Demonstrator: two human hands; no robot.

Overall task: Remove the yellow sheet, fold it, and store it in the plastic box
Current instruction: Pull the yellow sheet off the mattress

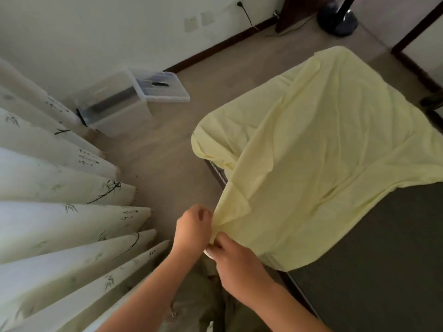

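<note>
Two hands up close, my left hand (193, 226) and right hand (236, 262), bunched right together and both pinching the near corner of the one yellow sheet (323, 152), pulled up off the bed edge. From there the sheet runs away from me, rumpled, draped over the far half of the one dark mattress (383, 259), while the near half of the mattress is bare. Off to my left hangs one pleated curtain (60, 212) with a bamboo print. Further out on the floor (167, 144), against the wall, sits the one clear plastic box (115, 109), its one lid (163, 88) off and lying just beside it. Way back I count two wall sockets (191, 20) and one fan base (338, 20).
</note>
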